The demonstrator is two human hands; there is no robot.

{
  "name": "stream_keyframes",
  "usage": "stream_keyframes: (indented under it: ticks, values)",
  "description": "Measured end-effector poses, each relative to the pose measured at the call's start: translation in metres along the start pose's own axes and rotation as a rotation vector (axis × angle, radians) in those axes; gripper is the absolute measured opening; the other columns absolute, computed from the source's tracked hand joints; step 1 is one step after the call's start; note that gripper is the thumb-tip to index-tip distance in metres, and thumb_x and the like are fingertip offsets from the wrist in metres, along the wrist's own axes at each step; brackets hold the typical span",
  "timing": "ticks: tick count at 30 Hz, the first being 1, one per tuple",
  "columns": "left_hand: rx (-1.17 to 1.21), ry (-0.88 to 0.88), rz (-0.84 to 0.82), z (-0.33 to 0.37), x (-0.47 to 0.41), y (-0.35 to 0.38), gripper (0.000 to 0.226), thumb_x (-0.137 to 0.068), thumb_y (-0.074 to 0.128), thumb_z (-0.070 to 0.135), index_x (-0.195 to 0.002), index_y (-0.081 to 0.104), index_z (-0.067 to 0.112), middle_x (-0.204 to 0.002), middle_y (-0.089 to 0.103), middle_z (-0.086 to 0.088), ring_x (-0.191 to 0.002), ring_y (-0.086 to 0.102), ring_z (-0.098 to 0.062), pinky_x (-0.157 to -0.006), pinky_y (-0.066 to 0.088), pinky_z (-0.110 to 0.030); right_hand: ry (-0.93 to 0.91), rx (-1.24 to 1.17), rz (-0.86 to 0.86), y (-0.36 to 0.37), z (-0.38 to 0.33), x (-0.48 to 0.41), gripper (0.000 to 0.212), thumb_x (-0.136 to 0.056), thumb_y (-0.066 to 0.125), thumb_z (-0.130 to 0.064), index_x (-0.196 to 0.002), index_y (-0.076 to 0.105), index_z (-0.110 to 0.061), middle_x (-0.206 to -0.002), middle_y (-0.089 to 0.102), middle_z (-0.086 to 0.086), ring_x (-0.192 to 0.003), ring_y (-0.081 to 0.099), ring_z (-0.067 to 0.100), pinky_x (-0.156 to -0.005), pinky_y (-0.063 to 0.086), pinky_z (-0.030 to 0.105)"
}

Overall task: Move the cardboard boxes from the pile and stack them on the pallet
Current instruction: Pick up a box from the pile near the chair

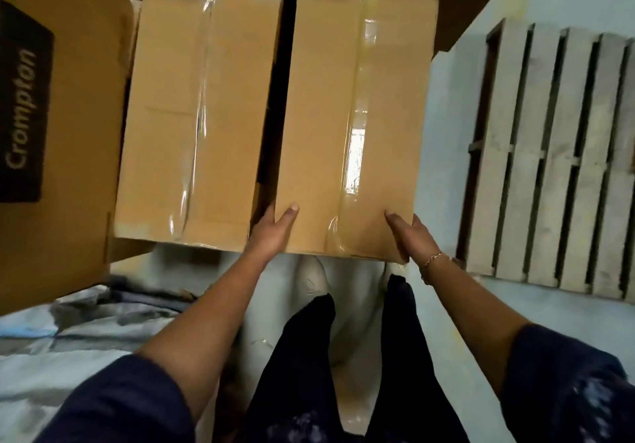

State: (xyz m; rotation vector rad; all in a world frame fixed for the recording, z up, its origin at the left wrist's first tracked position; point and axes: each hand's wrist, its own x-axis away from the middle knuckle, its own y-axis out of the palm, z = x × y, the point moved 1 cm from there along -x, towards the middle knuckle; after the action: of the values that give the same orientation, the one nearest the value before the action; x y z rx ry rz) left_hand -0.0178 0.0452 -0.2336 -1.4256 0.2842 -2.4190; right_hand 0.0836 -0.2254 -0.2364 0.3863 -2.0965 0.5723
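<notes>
Together, left hand [271, 233] and right hand [410, 236] clasp the cardboard box [323, 116] by its near corners, thumbs on top.

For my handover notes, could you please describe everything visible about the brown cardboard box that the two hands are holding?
The brown cardboard box is plain, rectangular and closed, its top sealed lengthwise by glossy clear tape that reflects light. It lies level beside a similar taped box on its left, a dark gap between them. The left hand grips its near left corner, the right hand its near right corner, thumbs on top.
</notes>
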Motion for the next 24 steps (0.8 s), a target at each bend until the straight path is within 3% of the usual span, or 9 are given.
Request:
stream_keyframes:
  ticks: [5, 8, 12, 14, 20, 24]
  values:
    - [-0.005, 0.117, 0.01, 0.009, 0.026, -0.012, 0.073, -0.095, 0.047, 0.068, -0.154, 0.04, 0.026, -0.155, 0.046, -0.001, -0.143, 0.041, -0.024, -0.119, 0.032, -0.043, -0.09, -0.085, 0.033, -0.002, -0.006, 0.035, 0.051, -0.095, 0.056, -0.057, -0.138, 0.05, -0.03, -0.126, 0.064, -0.007, -0.109, 0.062, 0.012, -0.094, 0.052, 0.037]
    - [0.041, 0.162, 0.036, 0.026, 0.054, -0.019, 0.065, -0.098, 0.049, 0.062, -0.151, 0.042, 0.025, -0.15, 0.05, 0.0, -0.139, 0.045, -0.023, -0.115, 0.036, -0.039, -0.113, -0.168, 0.066, -0.009, -0.019, 0.063, 0.052, -0.093, 0.06, -0.057, -0.137, 0.052, -0.032, -0.122, 0.064, -0.014, -0.113, 0.062, 0.01, -0.104, 0.05, 0.042]
    - [0.098, 0.189, 0.081, 0.055, 0.091, -0.025, 0.059, -0.1, 0.051, 0.054, -0.15, 0.034, 0.025, -0.147, 0.048, -0.001, -0.125, 0.046, -0.019, -0.1, 0.038, -0.034, -0.135, -0.217, 0.059, -0.023, -0.04, 0.098, 0.033, -0.092, 0.065, -0.052, -0.121, 0.057, -0.038, -0.119, 0.066, -0.011, -0.113, 0.063, 0.016, -0.104, 0.05, 0.048]
    - [0.078, 0.207, 0.087, 0.07, 0.108, -0.028, 0.06, -0.1, 0.051, 0.054, -0.149, 0.034, 0.024, -0.148, 0.048, -0.004, -0.127, 0.047, -0.022, -0.097, 0.037, -0.034, -0.129, -0.23, 0.061, -0.034, -0.048, 0.115, 0.037, -0.09, 0.068, -0.051, -0.123, 0.058, -0.036, -0.119, 0.067, -0.007, -0.11, 0.065, 0.018, -0.101, 0.052, 0.05]
    - [-0.082, 0.259, 0.025, 0.116, 0.148, -0.018, 0.075, -0.094, 0.052, 0.065, -0.153, 0.031, 0.024, -0.154, 0.044, -0.006, -0.136, 0.046, -0.033, -0.105, 0.041, -0.043, -0.099, -0.216, 0.152, -0.085, -0.053, 0.16, 0.044, -0.086, 0.069, -0.056, -0.119, 0.061, -0.029, -0.112, 0.068, -0.004, -0.102, 0.065, 0.021, -0.096, 0.054, 0.051]
    - [-0.142, 0.292, -0.031, 0.141, 0.179, 0.016, 0.077, -0.095, 0.052, 0.065, -0.155, 0.03, 0.022, -0.154, 0.044, -0.007, -0.137, 0.045, -0.033, -0.108, 0.039, -0.045, -0.089, -0.227, 0.181, -0.132, -0.038, 0.19, 0.047, -0.086, 0.068, -0.059, -0.119, 0.056, -0.028, -0.112, 0.066, -0.002, -0.098, 0.064, 0.023, -0.079, 0.058, 0.043]
